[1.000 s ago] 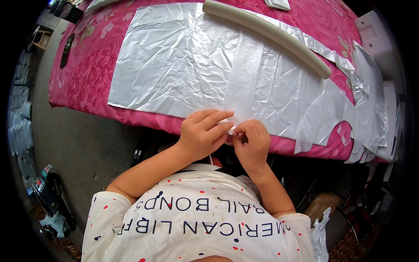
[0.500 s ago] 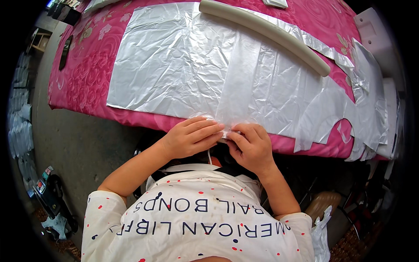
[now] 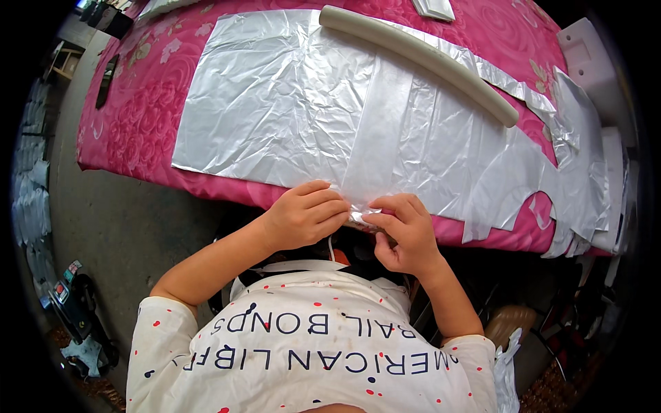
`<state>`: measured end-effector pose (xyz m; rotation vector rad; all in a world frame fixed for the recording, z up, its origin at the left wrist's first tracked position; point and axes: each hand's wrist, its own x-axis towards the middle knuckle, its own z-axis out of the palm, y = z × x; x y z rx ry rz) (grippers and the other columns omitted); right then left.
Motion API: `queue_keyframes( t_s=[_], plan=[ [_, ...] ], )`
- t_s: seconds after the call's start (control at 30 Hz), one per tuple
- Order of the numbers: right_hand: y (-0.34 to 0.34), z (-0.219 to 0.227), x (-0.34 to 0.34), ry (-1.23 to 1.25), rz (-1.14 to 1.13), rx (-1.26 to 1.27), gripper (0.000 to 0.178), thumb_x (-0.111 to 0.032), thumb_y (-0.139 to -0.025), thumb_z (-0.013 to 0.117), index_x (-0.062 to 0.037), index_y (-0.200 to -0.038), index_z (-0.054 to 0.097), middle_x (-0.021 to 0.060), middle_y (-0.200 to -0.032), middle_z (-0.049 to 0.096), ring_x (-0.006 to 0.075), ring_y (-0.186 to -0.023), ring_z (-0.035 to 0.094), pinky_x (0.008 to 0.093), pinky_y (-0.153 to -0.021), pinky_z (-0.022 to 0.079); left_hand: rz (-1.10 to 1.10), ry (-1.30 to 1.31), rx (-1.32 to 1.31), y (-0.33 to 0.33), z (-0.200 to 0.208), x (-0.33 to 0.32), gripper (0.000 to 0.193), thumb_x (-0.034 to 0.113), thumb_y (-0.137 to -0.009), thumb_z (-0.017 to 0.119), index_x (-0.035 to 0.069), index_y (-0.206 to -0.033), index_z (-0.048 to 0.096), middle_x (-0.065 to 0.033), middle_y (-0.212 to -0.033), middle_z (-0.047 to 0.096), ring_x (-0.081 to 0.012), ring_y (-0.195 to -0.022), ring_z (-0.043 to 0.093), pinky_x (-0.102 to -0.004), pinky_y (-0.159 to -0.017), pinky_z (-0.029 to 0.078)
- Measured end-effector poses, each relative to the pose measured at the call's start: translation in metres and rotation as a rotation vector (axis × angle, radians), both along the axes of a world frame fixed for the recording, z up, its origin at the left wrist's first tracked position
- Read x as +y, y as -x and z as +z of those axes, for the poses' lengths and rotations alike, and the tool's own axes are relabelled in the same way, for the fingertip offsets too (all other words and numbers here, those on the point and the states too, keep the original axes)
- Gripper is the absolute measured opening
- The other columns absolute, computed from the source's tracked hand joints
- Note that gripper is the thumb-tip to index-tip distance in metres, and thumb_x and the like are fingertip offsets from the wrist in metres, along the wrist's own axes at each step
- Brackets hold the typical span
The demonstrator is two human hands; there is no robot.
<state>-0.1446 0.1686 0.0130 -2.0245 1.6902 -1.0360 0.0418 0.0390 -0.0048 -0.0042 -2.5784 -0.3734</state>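
Silvery, crinkled plastic bags (image 3: 255, 103) lie flat across the table, with handle-like strips and a scooped cut at their right end. At the near edge, below a smoother, hazy upright band (image 3: 375, 131), my left hand (image 3: 310, 215) presses its closed fingers on the plastic; its thumb is hidden. Just to its right, my right hand (image 3: 405, 230) touches the same edge with bent fingertips, its thumb held apart below. A small bunched bit of shiny plastic (image 3: 357, 212) shows between the two hands. A pale, slightly bent-looking tube (image 3: 420, 62) rests across the far part of the bags.
A pink floral cloth (image 3: 141, 131) covers the table. A dark phone-like object (image 3: 106, 81) lies at its left edge, and a small folded stack (image 3: 434, 8) at the back. A white foam box (image 3: 585, 51) stands at the right. More silvery plastic (image 3: 578, 144) drapes there.
My right thumb has moved down, away from its fingers, and the hand has shifted slightly right. My left hand stays nearly in place. The view has shifted a little.
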Motion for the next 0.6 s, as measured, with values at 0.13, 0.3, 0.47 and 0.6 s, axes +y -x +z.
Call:
queue_keyframes(
  t_s=[0.13, 0.3, 0.47, 0.6],
  plan=[
    [0.017, 0.017, -0.018, 0.056, 0.002, 0.242, 0.045, 0.003, -0.06, 0.057, -0.0076, -0.103, 0.062, 0.0076, -0.118, 0.055, 0.0262, -0.107, 0.05, 0.0377, -0.092, 0.041, 0.035, -0.162, 0.062, 0.007, 0.008, 0.001, 0.014, 0.007, -0.066, 0.068, 0.008, -0.079, 0.061, -0.0006, -0.085, 0.062, -0.0157, -0.078, 0.061, -0.0302, -0.073, 0.05],
    [0.036, 0.005, -0.043, 0.064, 0.09, 0.443, 0.048, -0.006, -0.065, 0.063, -0.0056, -0.112, 0.058, 0.0075, -0.121, 0.054, 0.025, -0.113, 0.05, 0.0386, -0.097, 0.04, 0.022, -0.362, 0.139, 0.012, 0.016, 0.002, 0.019, 0.0, -0.062, 0.069, 0.007, -0.078, 0.062, -0.0013, -0.081, 0.065, -0.018, -0.07, 0.064, -0.0285, -0.06, 0.052],
    [0.033, -0.007, -0.049, 0.176, 0.045, 0.358, 0.032, -0.008, -0.068, 0.06, -0.0031, -0.099, 0.063, 0.0066, -0.104, 0.061, 0.0228, -0.095, 0.058, 0.0336, -0.081, 0.049, -0.15, -0.424, 0.148, 0.012, 0.017, -0.009, 0.018, 0.006, -0.066, 0.074, 0.007, -0.081, 0.063, -0.004, -0.086, 0.066, -0.0189, -0.071, 0.064, -0.0292, -0.062, 0.053],
    [0.033, -0.008, -0.048, 0.176, 0.014, 0.264, 0.027, -0.007, -0.068, 0.06, -0.0027, -0.094, 0.064, 0.0059, -0.096, 0.063, 0.0222, -0.087, 0.06, 0.0317, -0.073, 0.051, -0.173, -0.292, 0.029, 0.019, 0.031, -0.033, 0.053, 0.033, -0.068, 0.077, 0.005, -0.109, 0.059, -0.0095, -0.109, 0.063, -0.0244, -0.094, 0.063, -0.0358, -0.084, 0.051]
  ],
)
